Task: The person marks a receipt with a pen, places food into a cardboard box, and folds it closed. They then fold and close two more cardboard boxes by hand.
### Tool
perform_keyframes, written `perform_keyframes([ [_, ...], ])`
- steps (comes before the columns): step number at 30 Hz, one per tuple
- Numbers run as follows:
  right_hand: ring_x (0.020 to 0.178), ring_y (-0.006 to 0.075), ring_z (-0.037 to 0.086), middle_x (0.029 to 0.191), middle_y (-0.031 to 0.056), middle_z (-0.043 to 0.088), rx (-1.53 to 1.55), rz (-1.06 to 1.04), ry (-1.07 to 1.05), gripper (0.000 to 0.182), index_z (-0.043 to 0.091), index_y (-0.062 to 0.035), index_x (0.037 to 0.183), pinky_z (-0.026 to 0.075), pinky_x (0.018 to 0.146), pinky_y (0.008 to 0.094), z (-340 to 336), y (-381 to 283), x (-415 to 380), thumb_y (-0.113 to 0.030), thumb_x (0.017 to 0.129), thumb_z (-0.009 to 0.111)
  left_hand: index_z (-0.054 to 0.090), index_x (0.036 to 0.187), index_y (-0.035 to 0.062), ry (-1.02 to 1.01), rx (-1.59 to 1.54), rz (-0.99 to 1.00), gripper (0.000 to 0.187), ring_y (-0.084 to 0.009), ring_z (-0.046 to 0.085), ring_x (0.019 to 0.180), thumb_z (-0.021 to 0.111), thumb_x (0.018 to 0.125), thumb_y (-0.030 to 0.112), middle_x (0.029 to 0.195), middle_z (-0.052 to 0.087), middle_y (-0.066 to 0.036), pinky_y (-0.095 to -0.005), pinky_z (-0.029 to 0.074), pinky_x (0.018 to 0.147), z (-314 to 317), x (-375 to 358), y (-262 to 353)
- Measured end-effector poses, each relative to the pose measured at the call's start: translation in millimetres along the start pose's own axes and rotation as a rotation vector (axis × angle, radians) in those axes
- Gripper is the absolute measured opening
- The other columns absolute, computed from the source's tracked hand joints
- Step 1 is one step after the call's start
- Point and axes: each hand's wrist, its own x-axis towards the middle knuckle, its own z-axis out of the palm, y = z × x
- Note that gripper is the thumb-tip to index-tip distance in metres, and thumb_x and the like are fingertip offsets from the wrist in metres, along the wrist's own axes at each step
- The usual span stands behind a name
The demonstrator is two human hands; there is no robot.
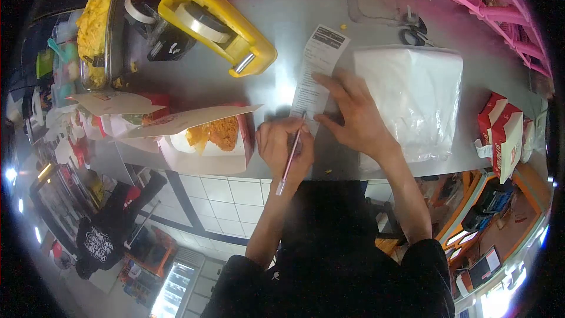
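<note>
A long printed receipt (318, 62) lies on the metal table in front of me. My left hand (285, 147) is closed around a slim pen (291, 156), whose tip meets the lower part of the receipt. With its fingers spread, my right hand (359, 112) rests on the receipt's right edge and holds nothing. Just right of that hand is a stack of white plastic bags (415, 97). An open paper food box (206, 162) with a piece of fried chicken (222, 133) stands left of my left hand.
Beyond the boxes are a yellow tape dispenser (253, 47) and a tray of yellow food (97, 17). Black scissors (415, 35) lie near a pink basket (500, 12). Folded red-and-white cartons (500, 135) stand at the right edge. A person in black (103, 235) is at lower left.
</note>
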Motion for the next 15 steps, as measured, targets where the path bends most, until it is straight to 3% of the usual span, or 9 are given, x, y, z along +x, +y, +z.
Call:
perform_keyframes([
  [2, 0.115, 0.0423, 0.051, 0.124, 0.0207, 0.05, -0.001, 0.004, -0.003, 0.07, 0.05, -0.0074, 0.138, 0.043, 0.099, 0.0488, 0, 0, 1, -0.013, 0.075, 0.08, 0.062, 0.092, 0.0041, 0.069, -0.002, -0.128, 0.015, -0.0284, 0.06, 0.084, 0.07, 0.081, -0.001, 0.09, 0.067, -0.011, -0.0378, 0.049, 0.078, 1, -2, -4],
  [6, 0.117, 0.0424, 0.051, 0.126, 0.0208, 0.05, -0.002, 0.014, -0.005, 0.07, 0.049, -0.0073, 0.139, 0.042, 0.101, 0.0493, 0, 0, -5, -0.012, 0.076, 0.079, 0.064, 0.089, 0.0099, 0.12, -0.05, -0.1, 0.019, -0.0274, 0.059, 0.08, 0.071, 0.073, 0.001, 0.086, 0.068, -0.005, -0.0382, 0.045, 0.076, 4, -5, 2],
  [8, 0.118, 0.0424, 0.05, 0.126, 0.021, 0.05, -0.011, 0.014, -0.018, 0.069, 0.049, -0.0072, 0.139, 0.041, 0.102, 0.0495, 0, 0, -3, -0.012, 0.077, 0.079, 0.062, 0.093, 0.003, -0.031, 0.036, 0.039, 0.013, -0.0277, 0.061, 0.085, 0.069, 0.083, 0.001, 0.091, 0.067, -0.012, -0.0377, 0.049, 0.077, -1, -2, 7],
  [12, 0.119, 0.0418, 0.05, 0.126, 0.0208, 0.05, 0.001, 0.029, -0.026, 0.069, 0.049, -0.0076, 0.139, 0.04, 0.104, 0.05, -3, -3, -2, -0.012, 0.077, 0.078, 0.061, 0.093, 0.0018, 0.168, -0.031, -0.117, 0.011, -0.0276, 0.062, 0.083, 0.069, 0.085, 0.001, 0.089, 0.066, -0.012, -0.0373, 0.049, 0.076, -2, -5, -3],
  [15, 0.119, 0.0408, 0.051, 0.126, 0.0202, 0.05, 0.005, 0.017, -0.005, 0.068, 0.049, -0.0088, 0.139, 0.04, 0.104, 0.0496, -2, -3, -2, -0.012, 0.077, 0.078, 0.061, 0.093, 0.0021, 0.144, -0.091, -0.101, 0.012, -0.0282, 0.063, 0.08, 0.069, 0.085, 0.002, 0.09, 0.066, -0.013, -0.037, 0.05, 0.075, -3, -19, -5],
])
